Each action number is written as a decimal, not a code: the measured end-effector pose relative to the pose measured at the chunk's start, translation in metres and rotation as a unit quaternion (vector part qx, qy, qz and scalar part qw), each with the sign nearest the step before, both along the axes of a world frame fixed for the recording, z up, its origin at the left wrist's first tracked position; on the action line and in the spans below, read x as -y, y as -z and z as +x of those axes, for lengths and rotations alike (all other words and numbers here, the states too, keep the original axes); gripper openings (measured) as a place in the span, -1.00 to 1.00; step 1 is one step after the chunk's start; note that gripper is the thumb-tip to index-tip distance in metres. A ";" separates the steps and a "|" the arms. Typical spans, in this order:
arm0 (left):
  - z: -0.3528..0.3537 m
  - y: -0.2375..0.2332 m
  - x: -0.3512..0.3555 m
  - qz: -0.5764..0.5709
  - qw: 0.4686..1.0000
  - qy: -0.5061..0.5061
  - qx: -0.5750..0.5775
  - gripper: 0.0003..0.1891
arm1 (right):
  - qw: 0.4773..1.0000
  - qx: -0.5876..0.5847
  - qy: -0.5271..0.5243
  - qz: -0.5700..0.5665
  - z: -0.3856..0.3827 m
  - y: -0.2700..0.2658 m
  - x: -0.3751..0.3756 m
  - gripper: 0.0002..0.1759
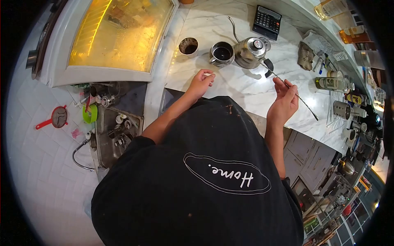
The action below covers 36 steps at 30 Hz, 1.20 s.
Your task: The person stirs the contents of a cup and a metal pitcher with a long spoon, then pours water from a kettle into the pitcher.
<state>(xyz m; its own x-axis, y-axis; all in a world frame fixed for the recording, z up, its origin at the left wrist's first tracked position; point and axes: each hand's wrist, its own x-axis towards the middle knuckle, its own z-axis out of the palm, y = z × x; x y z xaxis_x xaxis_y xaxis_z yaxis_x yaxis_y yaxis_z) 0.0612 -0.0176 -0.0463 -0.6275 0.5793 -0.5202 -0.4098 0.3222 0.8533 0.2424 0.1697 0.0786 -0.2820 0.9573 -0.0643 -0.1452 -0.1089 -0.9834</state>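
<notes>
My right hand [285, 100] holds a long twisted metal stirring spoon [303, 102] near its middle, its upper end beside the kettle's black handle. A steel gooseneck kettle [248, 53] stands on the marble counter [230, 86], its spout toward the back. Left of it, almost touching, is a small steel pitcher [222, 54] with dark liquid inside. Farther left stands a cup [188, 46] with dark residue on its inner wall. My left hand [202, 83] hovers over the counter's near edge below the pitcher and cup, fingers curled together, nothing visible in them.
A black calculator [267, 22] lies at the back. Bottles, a brown cloth [305, 55] and small tools line the right side. On the left are a glass-fronted lit cabinet [119, 37], a sink [108, 135] and a red strainer [59, 117].
</notes>
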 end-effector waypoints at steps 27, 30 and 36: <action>0.073 0.016 -0.076 -0.097 0.995 -0.031 -0.024 -0.69 | 0.994 0.056 -0.038 -0.091 0.006 0.118 -0.207 -0.59; 0.072 0.031 -0.075 -0.077 0.995 -0.056 -0.018 -0.68 | 0.990 0.050 -0.041 -0.123 -0.003 0.128 -0.214 -0.59; 0.071 0.047 -0.076 -0.074 0.994 -0.078 -0.021 -0.68 | 0.982 0.050 -0.068 -0.167 -0.011 0.139 -0.218 -0.59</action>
<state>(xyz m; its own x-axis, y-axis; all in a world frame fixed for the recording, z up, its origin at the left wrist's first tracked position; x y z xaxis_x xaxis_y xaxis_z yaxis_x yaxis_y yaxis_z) 0.1327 0.0588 -0.0931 -0.7263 0.3930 -0.5640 -0.4294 0.3812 0.8187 0.2314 0.3880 -0.0608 -0.3829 0.8319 -0.4016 -0.0120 -0.4392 -0.8983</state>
